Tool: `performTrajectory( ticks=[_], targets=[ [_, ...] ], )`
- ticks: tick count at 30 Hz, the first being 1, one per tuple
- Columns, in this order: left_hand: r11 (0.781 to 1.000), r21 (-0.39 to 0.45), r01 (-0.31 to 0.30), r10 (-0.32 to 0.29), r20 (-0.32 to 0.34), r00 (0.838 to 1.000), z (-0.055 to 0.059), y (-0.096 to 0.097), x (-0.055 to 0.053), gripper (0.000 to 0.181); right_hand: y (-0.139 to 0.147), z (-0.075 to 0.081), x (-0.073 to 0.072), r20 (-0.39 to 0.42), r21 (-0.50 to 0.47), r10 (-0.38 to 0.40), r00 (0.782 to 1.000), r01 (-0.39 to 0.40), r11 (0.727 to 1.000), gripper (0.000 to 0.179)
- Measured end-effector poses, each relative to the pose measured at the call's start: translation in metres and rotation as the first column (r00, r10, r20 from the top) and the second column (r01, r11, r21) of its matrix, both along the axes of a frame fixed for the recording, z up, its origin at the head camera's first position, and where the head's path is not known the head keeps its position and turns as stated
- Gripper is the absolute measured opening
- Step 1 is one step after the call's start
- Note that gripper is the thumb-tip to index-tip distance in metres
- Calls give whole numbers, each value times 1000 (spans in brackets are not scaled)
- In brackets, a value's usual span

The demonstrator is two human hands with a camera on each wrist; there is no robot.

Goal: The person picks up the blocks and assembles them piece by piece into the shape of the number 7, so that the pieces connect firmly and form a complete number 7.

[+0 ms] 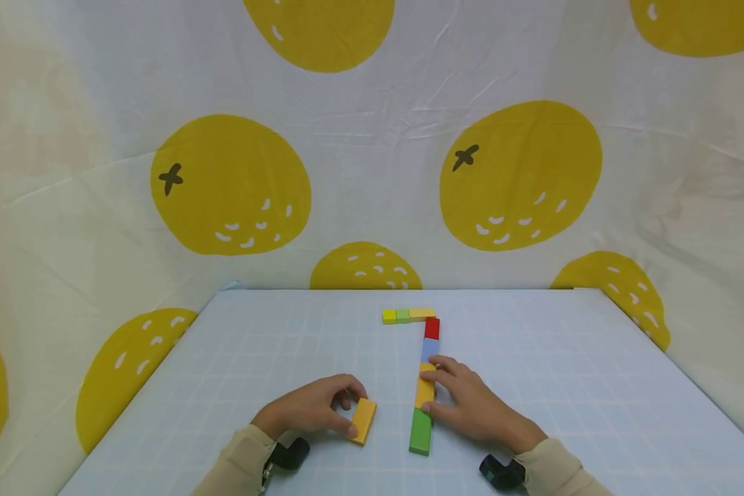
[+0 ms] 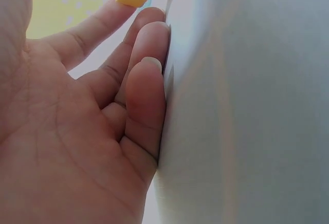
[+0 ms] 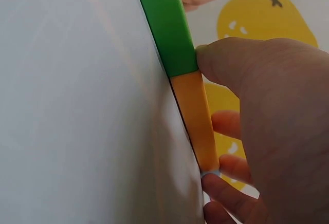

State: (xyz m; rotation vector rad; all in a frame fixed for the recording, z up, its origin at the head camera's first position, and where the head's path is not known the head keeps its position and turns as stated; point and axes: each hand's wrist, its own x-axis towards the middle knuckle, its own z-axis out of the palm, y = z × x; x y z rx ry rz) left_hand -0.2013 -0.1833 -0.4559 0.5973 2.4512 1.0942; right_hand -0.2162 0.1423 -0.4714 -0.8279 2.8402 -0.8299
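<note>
Between its thumb and fingers, my left hand (image 1: 315, 406) pinches an orange block (image 1: 364, 421), left of a line of blocks. The left wrist view catches this block's end at the top, with the other fingers curled low along the tabletop. My right hand (image 1: 474, 403) rests on the line from its right side. Its thumb touches near the joint of a long green block (image 3: 167, 29) and a second orange block (image 3: 195, 121), while its fingers reach over the orange one toward a blue block (image 1: 430, 348). A red block (image 1: 432, 328) tops the line.
At the line's far end, a short row runs leftward: a pale orange block (image 1: 421, 314), a small green block (image 1: 402, 316) and a small yellow block (image 1: 388, 317). The white gridded table (image 1: 273, 331) meets a fruit-patterned curtain (image 1: 372, 172) behind.
</note>
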Motion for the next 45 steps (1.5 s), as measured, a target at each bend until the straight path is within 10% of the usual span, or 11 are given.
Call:
performTrajectory(
  ticks=[24, 45],
  targets=[
    [998, -17, 59, -59, -19, 998, -1, -2, -1, 51, 1, -1, 3, 28, -20, -7, 1000, 7, 1000, 58],
    [992, 92, -85, 86, -6, 996, 2, 3, -6, 33, 4, 0, 0, -17, -24, 20, 1000, -21, 999, 55]
  ],
)
